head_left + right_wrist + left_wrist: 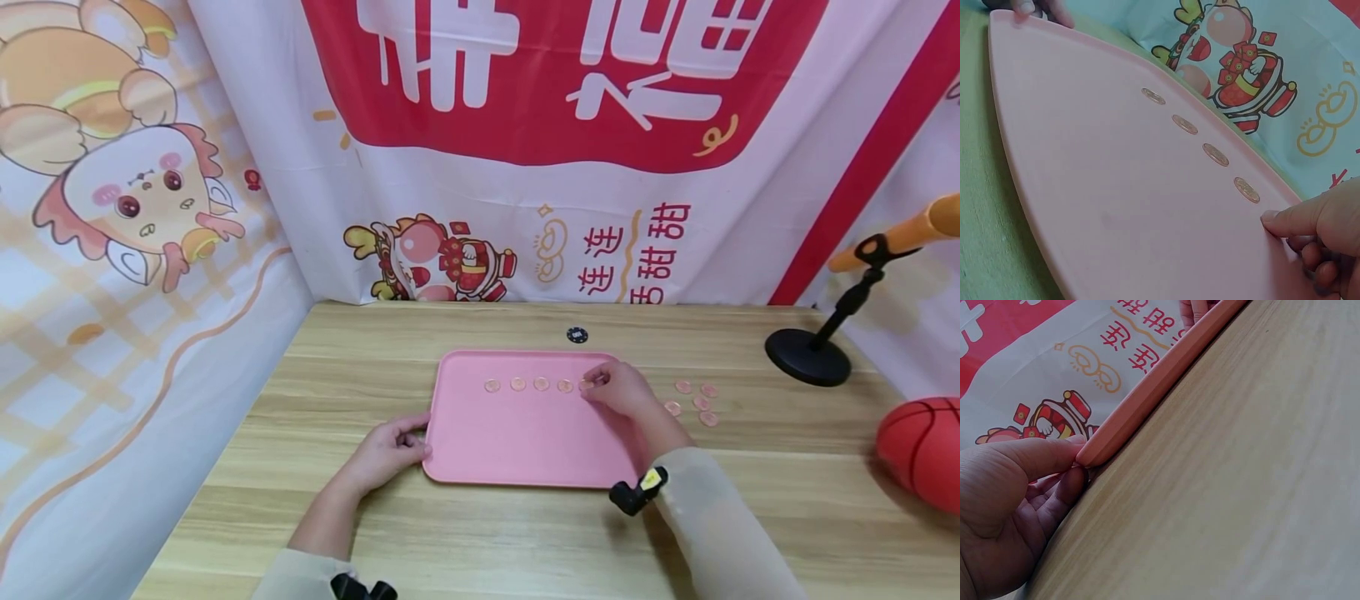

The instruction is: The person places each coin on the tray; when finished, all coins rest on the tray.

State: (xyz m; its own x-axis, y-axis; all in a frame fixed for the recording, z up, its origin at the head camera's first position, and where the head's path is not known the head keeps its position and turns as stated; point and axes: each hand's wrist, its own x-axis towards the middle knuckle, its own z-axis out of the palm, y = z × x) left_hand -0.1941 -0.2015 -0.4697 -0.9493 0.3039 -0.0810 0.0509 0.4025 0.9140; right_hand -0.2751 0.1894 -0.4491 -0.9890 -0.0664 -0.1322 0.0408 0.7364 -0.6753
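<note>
A pink tray (525, 450) lies on the wooden table, bearing a row of copper-coloured coins (542, 384) near its far side. My left hand (390, 454) pinches the tray's left edge between thumb and fingers; the left wrist view shows this hand (1016, 494) at the tray's rim (1129, 422). At the row's right end, my right hand (618, 389) holds one more coin (585, 385) at its fingertips, low over the tray. In the right wrist view that coin is hidden behind the right hand (1322, 234), beside the row's nearest visible coin (1247, 190).
Several loose coins (701, 403) lie on the table right of the tray. A black poker chip (577, 334) sits behind it. Farther right stand a black-based stand (808, 357) with an orange tube (900, 237) and a red basketball (921, 454). Printed cloth (450, 192) hangs behind the table.
</note>
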